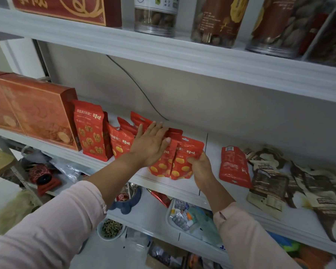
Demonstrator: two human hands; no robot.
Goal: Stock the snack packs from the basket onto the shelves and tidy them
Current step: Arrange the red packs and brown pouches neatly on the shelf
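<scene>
Beyond the right hand [201, 167], on the same white shelf [182, 188], a red pack [234, 166] is laid flat beside brown packs [270, 183]; an orange box [33, 111] is seen past the left hand [150, 146]. Between the hands, red snack packs [179, 159] with yellow spots are stood upright, long axes vertical. The rightmost pack's edge is pinched by the right hand, while the left is pressed flat, fingers spread, on the row.

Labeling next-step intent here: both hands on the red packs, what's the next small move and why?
Probably push the two front red packs back and upright: they lean out over the shelf edge; the left hand presses the row, and the right hand pinches the front pack's side.
</scene>
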